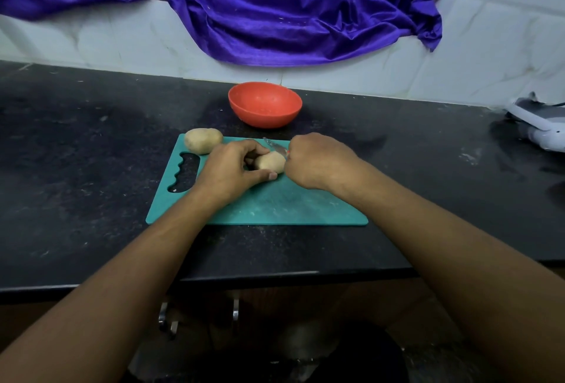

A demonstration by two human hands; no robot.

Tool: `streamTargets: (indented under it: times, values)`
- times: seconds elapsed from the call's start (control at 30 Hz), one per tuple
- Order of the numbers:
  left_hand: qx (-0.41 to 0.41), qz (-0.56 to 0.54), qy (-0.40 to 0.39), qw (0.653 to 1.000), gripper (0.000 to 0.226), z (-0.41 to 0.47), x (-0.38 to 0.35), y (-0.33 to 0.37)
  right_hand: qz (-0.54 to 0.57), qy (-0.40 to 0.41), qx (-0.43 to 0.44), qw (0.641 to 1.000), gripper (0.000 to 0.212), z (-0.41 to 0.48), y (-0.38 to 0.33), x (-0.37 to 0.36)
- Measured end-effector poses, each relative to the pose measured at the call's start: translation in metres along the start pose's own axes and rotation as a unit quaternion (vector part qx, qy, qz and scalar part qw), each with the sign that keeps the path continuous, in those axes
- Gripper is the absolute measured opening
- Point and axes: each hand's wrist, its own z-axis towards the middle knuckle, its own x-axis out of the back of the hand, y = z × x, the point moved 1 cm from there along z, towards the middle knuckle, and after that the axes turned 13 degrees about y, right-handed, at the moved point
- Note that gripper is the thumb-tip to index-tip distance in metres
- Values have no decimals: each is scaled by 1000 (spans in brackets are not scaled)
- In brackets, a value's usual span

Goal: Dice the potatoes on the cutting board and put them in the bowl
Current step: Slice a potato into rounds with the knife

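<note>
My left hand (232,168) fingers curl round potato (272,163); I judge it firm, rounded, roll-prone, so pin clear of blade; right hand (315,162) fist clamps knife (273,146)

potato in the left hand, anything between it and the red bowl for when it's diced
Nothing fixed blocks it. The bowl sits just past the cutting board's far edge, straight beyond the potato the left hand holds. Only the knife in the right hand lies between; the second potato is off to the left.
</note>
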Motion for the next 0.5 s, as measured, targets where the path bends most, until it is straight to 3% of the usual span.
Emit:
streamTargets:
  times: [0.2, 0.5]
  values:
    - [-14, 2, 2, 1000, 45, 0, -1, -3, -8, 25, -2, 1000, 24, -7, -4, -21]
    - [1, 3, 1, 1000, 45, 2, 0, -2, -35, 44, -24, 998, 29, -32, -3, -48]
